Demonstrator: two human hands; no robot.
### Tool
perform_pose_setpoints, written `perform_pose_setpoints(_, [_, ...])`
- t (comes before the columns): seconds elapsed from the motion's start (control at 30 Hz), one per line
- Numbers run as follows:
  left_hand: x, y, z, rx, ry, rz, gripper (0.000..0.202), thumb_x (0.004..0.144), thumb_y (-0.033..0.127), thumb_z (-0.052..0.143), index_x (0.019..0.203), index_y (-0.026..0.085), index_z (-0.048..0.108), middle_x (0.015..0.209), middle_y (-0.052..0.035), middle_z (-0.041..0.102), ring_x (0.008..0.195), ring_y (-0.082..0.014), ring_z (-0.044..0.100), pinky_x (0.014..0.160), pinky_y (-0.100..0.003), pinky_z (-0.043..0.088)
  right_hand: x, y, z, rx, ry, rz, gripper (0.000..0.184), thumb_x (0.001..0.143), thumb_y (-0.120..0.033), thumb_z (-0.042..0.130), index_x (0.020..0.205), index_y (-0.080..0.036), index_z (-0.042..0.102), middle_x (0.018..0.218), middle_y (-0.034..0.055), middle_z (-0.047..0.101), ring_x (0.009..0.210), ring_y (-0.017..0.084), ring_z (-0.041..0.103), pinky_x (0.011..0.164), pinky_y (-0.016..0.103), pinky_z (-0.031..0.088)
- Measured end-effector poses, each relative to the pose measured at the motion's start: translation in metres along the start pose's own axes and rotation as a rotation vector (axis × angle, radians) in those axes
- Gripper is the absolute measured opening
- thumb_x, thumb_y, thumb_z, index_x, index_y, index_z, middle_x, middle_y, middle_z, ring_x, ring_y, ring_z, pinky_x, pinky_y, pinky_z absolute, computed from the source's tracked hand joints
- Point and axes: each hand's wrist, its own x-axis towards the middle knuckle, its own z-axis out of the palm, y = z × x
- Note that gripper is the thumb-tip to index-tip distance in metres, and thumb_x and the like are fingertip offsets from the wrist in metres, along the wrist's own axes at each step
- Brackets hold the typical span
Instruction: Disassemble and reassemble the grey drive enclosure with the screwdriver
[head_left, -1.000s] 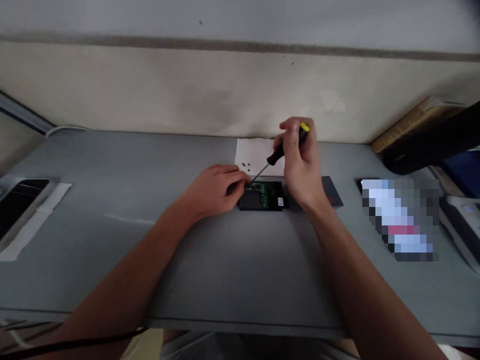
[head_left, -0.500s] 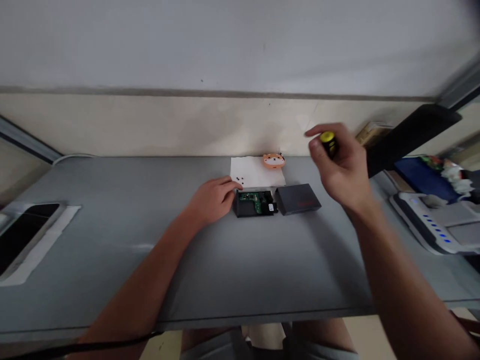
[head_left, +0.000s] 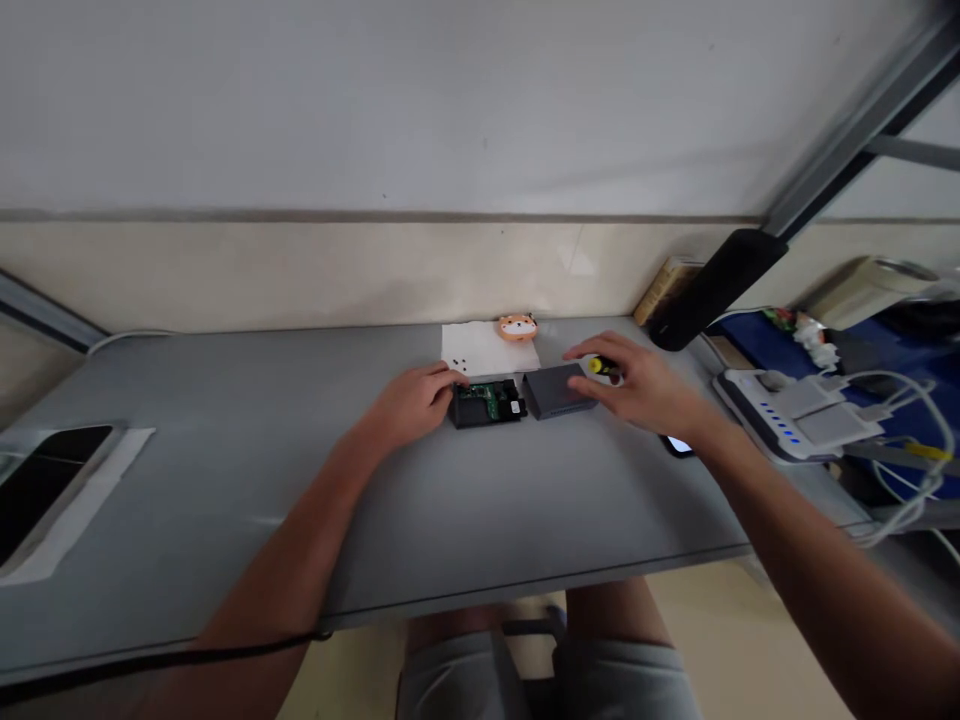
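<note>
My left hand has its fingertips curled over the left end of a black casing with an exposed green circuit board. My right hand is low over a flat dark grey lid, its fingers reaching toward the lid. That hand grips a screwdriver with a yellow-capped black handle, and its shaft is hidden. Behind the casing lies a white paper sheet holding several tiny black screws. An orange dog-faced toy sits at the paper's far edge.
A grey desk runs along a beige wall. A phone lies on white cloth at the left, and another phone pokes out under my right wrist. On the right are a black lamp arm, a book, and a white power strip with cables.
My right hand has dropped from the air to just over the grey lid, still holding the screwdriver. The view has tilted upward and swung right. My left hand remains on the casing.
</note>
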Motion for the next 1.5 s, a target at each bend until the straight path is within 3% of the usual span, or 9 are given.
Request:
perform_pose_setpoints(0.13, [-0.003, 0.003, -0.01, -0.189, -0.046, -0.11, 0.043, 0.099, 0.044, 0.049, 0.132, 0.02, 0.063, 0.101, -0.0078, 0.074, 0.083, -0.0199, 0.069, 0.073, -0.031, 0.056, 0.009, 0.007, 0.006, -0.135, -0.313, 0.02, 0.056, 0.081, -0.039, 0.078, 0.134, -0.026, 0.067, 0.141, 0.0125, 0.063, 0.103, 0.029, 0.071, 0.094, 0.045, 0.055])
perform_pose_setpoints(0.23, [-0.007, 0.005, -0.019, -0.254, -0.169, -0.137, 0.063, 0.088, 0.054, 0.066, 0.141, 0.02, 0.057, 0.105, -0.0073, 0.073, 0.086, -0.0211, 0.07, 0.072, -0.031, 0.057, 0.014, 0.012, 0.008, -0.128, -0.396, 0.055, 0.063, 0.08, -0.035, 0.078, 0.14, -0.025, 0.063, 0.138, 0.0131, 0.065, 0.107, 0.03, 0.071, 0.094, 0.044, 0.055])
perform_pose_setpoints(0.37, [-0.013, 0.003, -0.02, -0.242, -0.201, -0.154, 0.069, 0.081, 0.052, 0.076, 0.142, 0.027, 0.057, 0.133, -0.0097, 0.067, 0.106, -0.0258, 0.069, 0.083, -0.034, 0.059, 0.019, 0.009, 0.002, -0.086, -0.375, 0.089, 0.059, 0.078, -0.045, 0.08, 0.133, -0.025, 0.07, 0.13, 0.0117, 0.071, 0.111, 0.032, 0.07, 0.094, 0.042, 0.055])
perform_pose_setpoints(0.47, [-0.016, 0.001, -0.012, -0.191, -0.164, -0.172, 0.07, 0.079, 0.049, 0.078, 0.143, 0.028, 0.057, 0.137, -0.0102, 0.066, 0.112, -0.0282, 0.067, 0.091, -0.039, 0.058, 0.026, 0.006, -0.002, -0.049, -0.351, 0.171, 0.054, 0.078, -0.056, 0.077, 0.123, -0.026, 0.076, 0.119, 0.01, 0.077, 0.101, 0.031, 0.073, 0.086, 0.041, 0.057])
perform_pose_setpoints(0.6, [-0.016, 0.002, 0.0, -0.163, -0.133, -0.226, 0.071, 0.077, 0.045, 0.081, 0.143, 0.029, 0.059, 0.143, -0.0102, 0.062, 0.125, -0.0332, 0.061, 0.103, -0.049, 0.053, 0.034, 0.001, 0.002, 0.025, -0.446, 0.164, 0.056, 0.081, -0.061, 0.073, 0.124, -0.026, 0.076, 0.113, 0.008, 0.079, 0.092, 0.028, 0.073, 0.079, 0.038, 0.056])
perform_pose_setpoints(0.7, [-0.014, 0.007, 0.002, -0.172, -0.128, -0.271, 0.072, 0.075, 0.046, 0.082, 0.142, 0.031, 0.06, 0.14, -0.0086, 0.064, 0.124, -0.0342, 0.06, 0.102, -0.049, 0.053, 0.034, -0.004, 0.009, -0.002, -0.474, 0.099, 0.057, 0.082, -0.059, 0.072, 0.128, -0.025, 0.074, 0.122, 0.008, 0.076, 0.101, 0.029, 0.072, 0.085, 0.038, 0.055])
perform_pose_setpoints(0.93, [-0.01, 0.015, 0.001, -0.143, -0.128, -0.329, 0.071, 0.074, 0.048, 0.082, 0.14, 0.033, 0.062, 0.14, -0.0053, 0.064, 0.127, -0.0341, 0.058, 0.108, -0.048, 0.05, 0.021, -0.004, 0.029, -0.082, -0.355, -0.005, 0.056, 0.087, -0.051, 0.071, 0.137, -0.026, 0.068, 0.139, 0.0085, 0.067, 0.113, 0.03, 0.069, 0.096, 0.041, 0.054])
perform_pose_setpoints(1.13, [-0.011, 0.017, 0.002, -0.127, -0.118, -0.331, 0.07, 0.075, 0.05, 0.082, 0.14, 0.033, 0.062, 0.137, -0.0048, 0.064, 0.123, -0.033, 0.06, 0.105, -0.046, 0.051, 0.016, -0.002, 0.038, -0.102, -0.279, -0.014, 0.053, 0.086, -0.046, 0.074, 0.135, -0.026, 0.069, 0.138, 0.008, 0.067, 0.116, 0.031, 0.069, 0.099, 0.043, 0.055])
perform_pose_setpoints(1.5, [-0.01, 0.014, 0.003, -0.103, -0.131, -0.28, 0.066, 0.078, 0.049, 0.079, 0.14, 0.031, 0.062, 0.137, -0.0051, 0.065, 0.127, -0.0327, 0.058, 0.108, -0.047, 0.049, 0.015, -0.001, 0.039, -0.068, -0.272, 0.012, 0.05, 0.085, -0.044, 0.076, 0.131, -0.026, 0.071, 0.139, 0.0084, 0.067, 0.117, 0.032, 0.07, 0.098, 0.044, 0.058])
